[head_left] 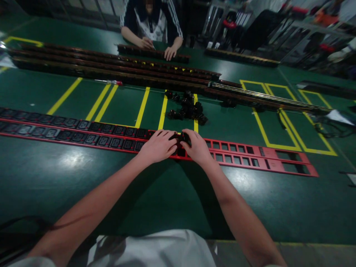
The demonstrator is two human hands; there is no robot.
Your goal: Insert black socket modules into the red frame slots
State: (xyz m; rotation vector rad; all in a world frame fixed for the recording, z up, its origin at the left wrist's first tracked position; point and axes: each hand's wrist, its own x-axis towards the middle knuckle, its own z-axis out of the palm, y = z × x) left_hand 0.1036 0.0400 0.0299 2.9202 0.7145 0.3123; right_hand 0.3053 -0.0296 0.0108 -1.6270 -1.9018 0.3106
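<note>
Two long red panels (272, 162) with rows of square cut-outs lie side by side across the table. Black sockets (91, 139) fill the cut-outs on the left part, while those on the right show the green table through them. My left hand (160, 146) rests on the panels at the end of the filled rows, fingers spread and palm down. Just beside it, my right hand (196, 146) pinches a small black socket (185, 139) over the panels. A pile of loose black sockets (189, 107) sits behind my hands.
Beyond the pile lie long dark metal rails (111, 68) and thinner strips (258, 94). A red-and-clear pen-like tool (115, 82) is near them. Yellow tape lines (144, 107) mark the green table (167, 204). Across it a person's hands (171, 52) work at another dark rail (128, 50).
</note>
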